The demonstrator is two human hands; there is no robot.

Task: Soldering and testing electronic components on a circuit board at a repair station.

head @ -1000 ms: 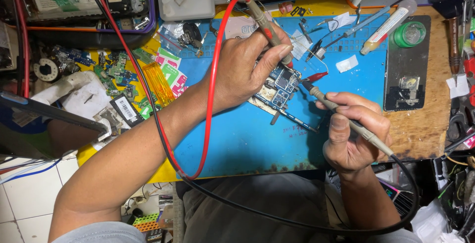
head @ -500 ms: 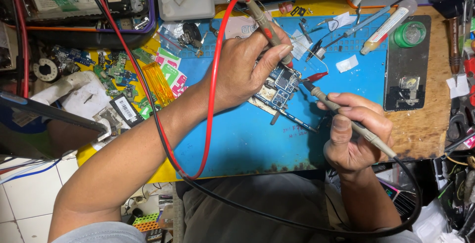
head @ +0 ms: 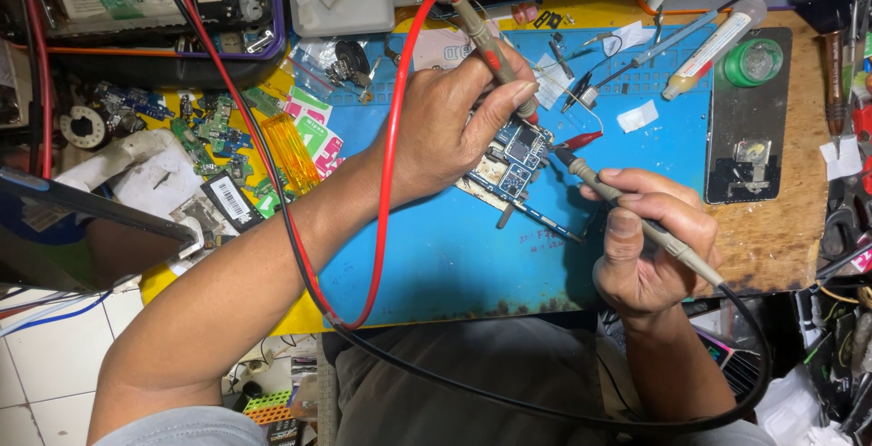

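The small circuit board lies on the blue work mat, near the middle of the bench, and both hands are at it with the two meter probes. The left hand is closed around the red probe, thumb and fingers pinching its shaft like a pen, with its tip hidden behind the thumb where it comes down at the upper edge of the board; its red lead loops down over the forearm and off the front of the mat. The right hand is closed around the black probe, held low along the fingers, with its tip reaching in to the right edge of the board, just beside a red clip; its black lead trails back over the lap. This looks like the measuring step itself: both tips are set on or very near points of the board, though the exact contact spots are too small to make out. Any next move, by my judgement, calls for steady hands and fine placement, since the parts on the board sit close together and a slipping tip could bridge two of them. A syringe-like tube, a green-lidded pot and loose board scraps lie around the mat, apart from the hands.
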